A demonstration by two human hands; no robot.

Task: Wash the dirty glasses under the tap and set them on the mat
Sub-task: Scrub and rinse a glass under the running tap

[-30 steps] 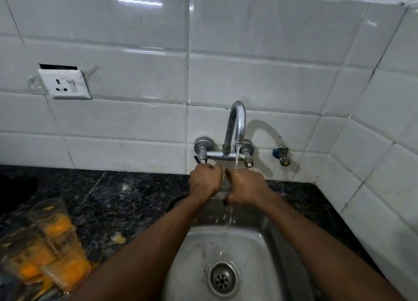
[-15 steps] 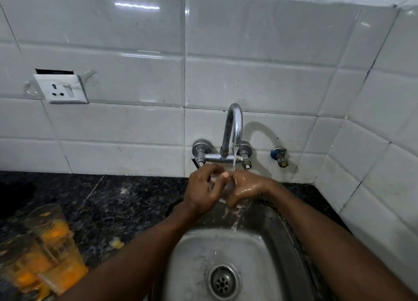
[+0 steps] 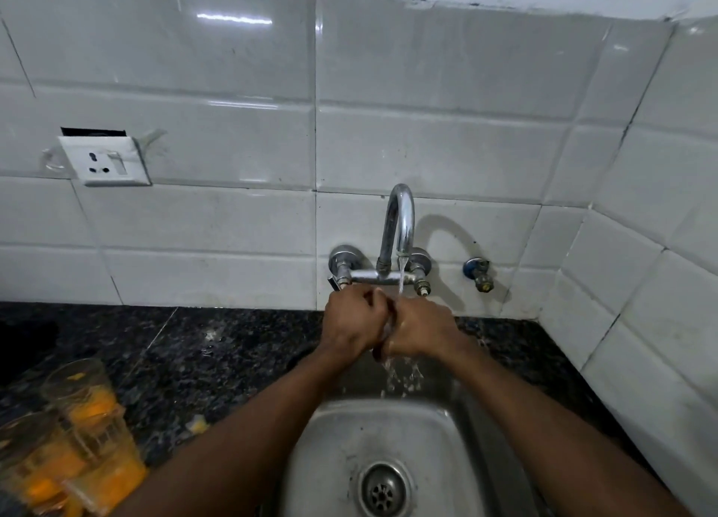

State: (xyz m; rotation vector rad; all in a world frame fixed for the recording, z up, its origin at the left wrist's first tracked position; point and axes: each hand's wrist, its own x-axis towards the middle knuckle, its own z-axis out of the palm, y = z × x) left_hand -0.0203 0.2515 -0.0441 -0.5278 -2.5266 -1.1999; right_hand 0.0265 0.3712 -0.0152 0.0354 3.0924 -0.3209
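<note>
The left hand [image 3: 351,322] was curled, knuckles up, round a glass [image 3: 388,328] held under the tap [image 3: 400,221]. The right hand [image 3: 423,330] was curled against the glass from the other side. Only a clear sliver of it showed between them, so I could not tell whether any fingers were inside. The water [image 3: 402,279] fell where the two hands met and splashed into the sink [image 3: 334,439] below.

To do this step well, one hand should probably grip the wet glass firmly while the other rubs the rim and inside. The glass would need turning so the stream reaches every side, and tipping so it drains.

The tightest spot was overhead and behind. The spout mouth hung just above the knuckles, and the tap's crossbar [image 3: 373,276] sat just behind them, so lifting the glass straight up risked a knock. Lowering it toward the basin looked safer. The tiled wall [image 3: 641,322] closed in on the right.

Open room lay to the left on the dark table [image 3: 202,353]. There the dirty glasses [image 3: 77,446], smeared with orange, stood near the front edge, just beside the left forearm, where a wide elbow swing could catch them. The mat was not in view.
</note>
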